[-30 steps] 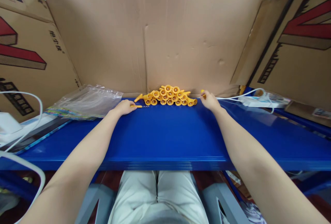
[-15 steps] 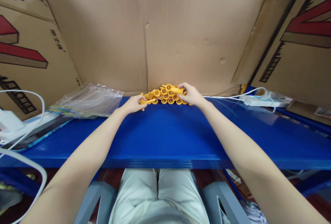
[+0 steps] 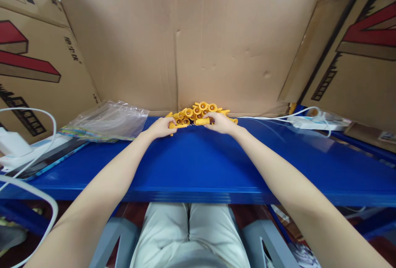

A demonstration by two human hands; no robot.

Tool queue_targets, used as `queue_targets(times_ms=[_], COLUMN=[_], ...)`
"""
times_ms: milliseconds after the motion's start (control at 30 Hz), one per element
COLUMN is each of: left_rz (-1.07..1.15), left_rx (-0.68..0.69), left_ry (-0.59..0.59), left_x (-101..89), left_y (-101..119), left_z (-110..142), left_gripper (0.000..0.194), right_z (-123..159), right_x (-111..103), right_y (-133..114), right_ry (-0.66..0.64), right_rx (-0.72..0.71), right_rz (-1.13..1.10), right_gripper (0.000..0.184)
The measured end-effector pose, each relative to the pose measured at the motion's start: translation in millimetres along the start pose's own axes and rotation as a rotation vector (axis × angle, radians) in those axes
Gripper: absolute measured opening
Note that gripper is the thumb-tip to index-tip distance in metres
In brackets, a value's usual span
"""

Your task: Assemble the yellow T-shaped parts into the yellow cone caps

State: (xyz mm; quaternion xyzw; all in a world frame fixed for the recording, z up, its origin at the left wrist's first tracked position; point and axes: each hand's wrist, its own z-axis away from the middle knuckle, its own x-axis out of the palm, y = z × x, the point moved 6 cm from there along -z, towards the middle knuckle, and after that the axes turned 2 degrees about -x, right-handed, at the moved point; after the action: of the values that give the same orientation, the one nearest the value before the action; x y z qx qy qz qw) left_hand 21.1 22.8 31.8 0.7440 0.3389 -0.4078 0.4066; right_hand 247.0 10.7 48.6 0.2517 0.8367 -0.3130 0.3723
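My left hand [image 3: 161, 127] is closed on the crossbar end of a yellow corkscrew [image 3: 181, 126]. Its ridged shaft points right, and a thin metal coil extends from the tip. My right hand [image 3: 219, 122] grips a yellow hollow sleeve [image 3: 201, 122] just to the right of that coil, roughly in line with it. The coil's tip appears close to the sleeve; whether they touch I cannot tell. Directly behind both hands lies a pile of yellow bell-mouthed pieces [image 3: 197, 110], stacked with their round openings toward me. My right fingers hide part of the pile.
The blue shelf [image 3: 201, 160] carries clear plastic bags [image 3: 108, 119] and a dark flat device [image 3: 46, 158] on the left. A cardboard panel [image 3: 235, 45] stands behind the pile. On the right lie a white power strip [image 3: 318, 122] and cables.
My right hand has come down and left with its sleeve, from the pile's upper right to its front. The corkscrew's shaft has turned nearly level, and its metal coil now shows.
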Motion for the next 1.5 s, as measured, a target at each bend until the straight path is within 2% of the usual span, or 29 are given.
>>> queue_targets(times_ms=[433, 667, 833, 1100, 1200, 1333, 1500], left_rz=[-0.013, -0.009, 0.010, -0.024, -0.023, -0.033, -0.084], left_rx=[-0.007, 0.037, 0.071, 0.064, 0.057, 0.104, 0.133], left_ry=[-0.025, -0.002, -0.039, -0.038, -0.030, 0.039, 0.098], left_x=[0.3, 0.3, 3.1, 4.4, 2.1, -3.1, -6.0], left_y=[1, 13, 26, 25, 25, 26, 28], left_z=[1, 0, 3, 3, 3, 3, 5], left_gripper=[0.020, 0.025, 0.034, 0.034, 0.035, 0.032, 0.029], right_z=[1, 0, -1, 4, 5, 9, 13], right_x=[8, 10, 14, 16, 11, 13, 20], right_y=[13, -7, -8, 12, 14, 9, 4], right_ry=[-0.082, -0.074, -0.055, -0.092, -0.078, -0.177, -0.248], right_rx=[0.044, 0.013, 0.025, 0.246, 0.303, 0.394, 0.457], right_rz=[0.048, -0.024, -0.116, -0.508, -0.577, -0.694, -0.764], right_gripper=[0.020, 0.025, 0.030, 0.040, 0.033, 0.018, 0.038])
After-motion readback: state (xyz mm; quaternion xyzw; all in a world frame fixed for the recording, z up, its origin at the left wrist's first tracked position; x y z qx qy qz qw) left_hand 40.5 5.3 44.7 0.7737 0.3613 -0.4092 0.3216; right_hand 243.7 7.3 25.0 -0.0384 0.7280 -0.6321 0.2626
